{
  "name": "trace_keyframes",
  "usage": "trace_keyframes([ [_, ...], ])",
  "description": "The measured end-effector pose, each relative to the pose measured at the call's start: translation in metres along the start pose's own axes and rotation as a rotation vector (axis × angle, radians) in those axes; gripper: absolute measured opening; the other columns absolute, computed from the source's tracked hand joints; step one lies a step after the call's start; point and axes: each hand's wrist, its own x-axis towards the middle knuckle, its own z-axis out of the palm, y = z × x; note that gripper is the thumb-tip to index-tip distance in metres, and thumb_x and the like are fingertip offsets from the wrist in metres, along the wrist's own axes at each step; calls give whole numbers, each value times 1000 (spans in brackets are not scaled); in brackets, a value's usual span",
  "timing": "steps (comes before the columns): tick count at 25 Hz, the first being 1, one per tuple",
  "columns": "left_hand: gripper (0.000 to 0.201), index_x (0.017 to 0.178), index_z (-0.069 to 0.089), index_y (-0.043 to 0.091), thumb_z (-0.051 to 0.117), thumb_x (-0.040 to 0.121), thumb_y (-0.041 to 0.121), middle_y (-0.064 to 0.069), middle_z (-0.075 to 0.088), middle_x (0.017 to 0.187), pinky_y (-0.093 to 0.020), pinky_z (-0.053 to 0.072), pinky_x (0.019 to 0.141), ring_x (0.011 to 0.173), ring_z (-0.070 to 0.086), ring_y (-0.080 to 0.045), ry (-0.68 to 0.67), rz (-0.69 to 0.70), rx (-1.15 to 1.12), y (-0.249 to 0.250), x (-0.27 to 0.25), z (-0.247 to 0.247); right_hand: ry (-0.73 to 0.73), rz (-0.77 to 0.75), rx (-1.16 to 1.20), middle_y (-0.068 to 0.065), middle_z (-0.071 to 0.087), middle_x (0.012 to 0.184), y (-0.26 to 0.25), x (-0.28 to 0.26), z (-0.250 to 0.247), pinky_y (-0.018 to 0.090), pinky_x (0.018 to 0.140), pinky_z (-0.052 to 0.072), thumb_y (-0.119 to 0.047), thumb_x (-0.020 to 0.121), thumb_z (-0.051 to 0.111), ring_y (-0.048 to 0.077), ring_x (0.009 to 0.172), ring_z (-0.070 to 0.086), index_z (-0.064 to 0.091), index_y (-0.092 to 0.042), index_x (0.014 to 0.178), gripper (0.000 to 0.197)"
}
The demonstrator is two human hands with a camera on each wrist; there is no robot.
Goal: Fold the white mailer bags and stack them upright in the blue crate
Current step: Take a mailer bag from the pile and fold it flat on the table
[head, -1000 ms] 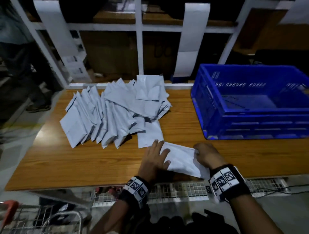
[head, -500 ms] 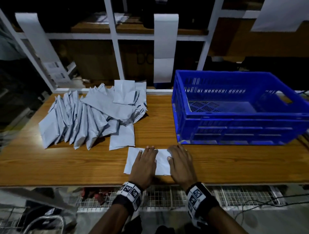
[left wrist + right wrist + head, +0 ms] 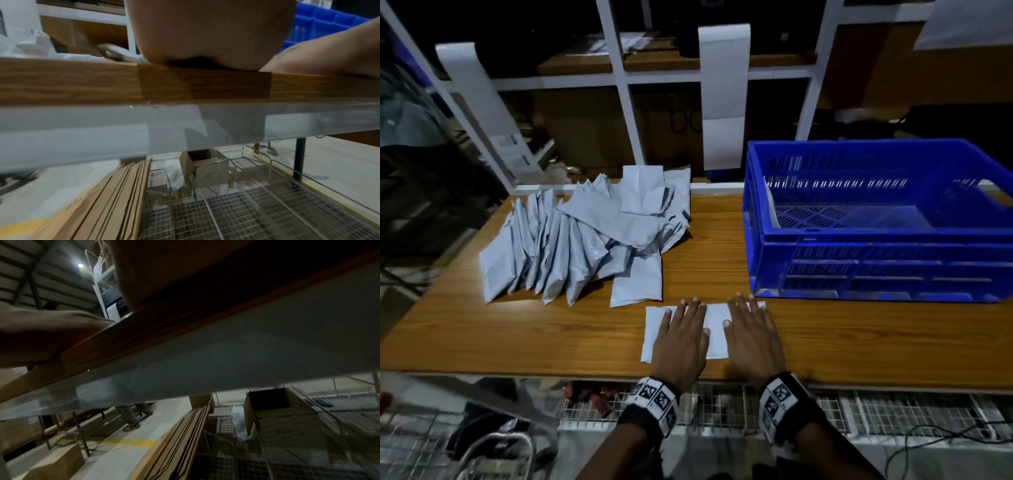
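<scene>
One white mailer bag (image 3: 716, 330) lies flat near the front edge of the wooden table (image 3: 517, 335). My left hand (image 3: 681, 337) and my right hand (image 3: 751, 334) both press on it side by side, palms down and fingers straight. A fanned heap of white mailer bags (image 3: 585, 240) lies at the back left of the table. The blue crate (image 3: 887, 246) stands at the right, and one white bag (image 3: 772, 202) leans upright against its inner left wall. The wrist views show only the heels of the hands on the table edge (image 3: 197, 84); fingers are hidden there.
A white metal rack (image 3: 619, 82) with hanging white bags stands behind the table. Below the table edge lie a wire mesh shelf (image 3: 236, 219), flat cardboard sheets (image 3: 115, 199) and an open carton (image 3: 207, 172). Another person's feet (image 3: 133, 417) stand on the floor at the left.
The bag lay askew with my hands at its two ends; now it lies square to the table edge, and both hands press flat on it. The head view has swung right toward the crate.
</scene>
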Motion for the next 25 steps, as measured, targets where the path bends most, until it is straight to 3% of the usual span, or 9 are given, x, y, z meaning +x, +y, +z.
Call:
trace_keyframes([
  [7, 56, 150, 47, 18, 20, 106, 40, 1, 42, 157, -41, 17, 123, 148, 33, -21, 13, 88, 5, -13, 5, 2, 41, 67, -43, 2, 30, 162, 5, -14, 6, 48, 121, 15, -44, 101, 22, 23, 151, 26, 39, -21, 153, 59],
  [9, 56, 149, 47, 18, 20, 106, 41, 1, 42, 157, -41, 16, 122, 148, 33, -21, 24, 100, 5, -13, 6, 4, 43, 95, -40, 4, 36, 159, 1, -14, 4, 51, 121, 17, -43, 99, 23, 26, 149, 30, 44, -19, 150, 60],
  [11, 55, 147, 50, 16, 24, 106, 40, -1, 45, 155, -44, 21, 122, 147, 35, -22, 37, 83, -18, -11, 4, 4, 61, 124, -47, 10, 51, 148, -9, -10, -3, 55, 119, 25, -38, 95, 26, 31, 141, 43, 58, -14, 138, 59],
  [14, 51, 143, 54, 15, 28, 105, 38, -4, 50, 151, -45, 27, 121, 144, 40, -22, 59, 56, -54, -9, 1, 3, 120, 71, -1, 12, 61, 137, -26, -6, 1, 52, 116, 28, -32, 96, 29, 32, 134, 51, 66, -12, 127, 52],
  [18, 56, 150, 45, 17, 18, 106, 38, -2, 40, 158, -44, 19, 124, 150, 30, -22, 13, 39, -31, -10, 2, -1, 134, -54, 16, 10, 46, 153, -27, -8, 15, 51, 116, 31, -28, 101, 35, 31, 145, 38, 52, -12, 143, 48],
  [25, 61, 159, 27, 28, 6, 104, 44, 8, 20, 166, -44, 8, 125, 155, 11, -21, -19, -77, -57, -36, -9, -10, 45, 62, -36, 4, 32, 161, -14, -13, 6, 49, 121, 21, -40, 100, 30, 27, 150, 27, 39, -21, 153, 57],
])
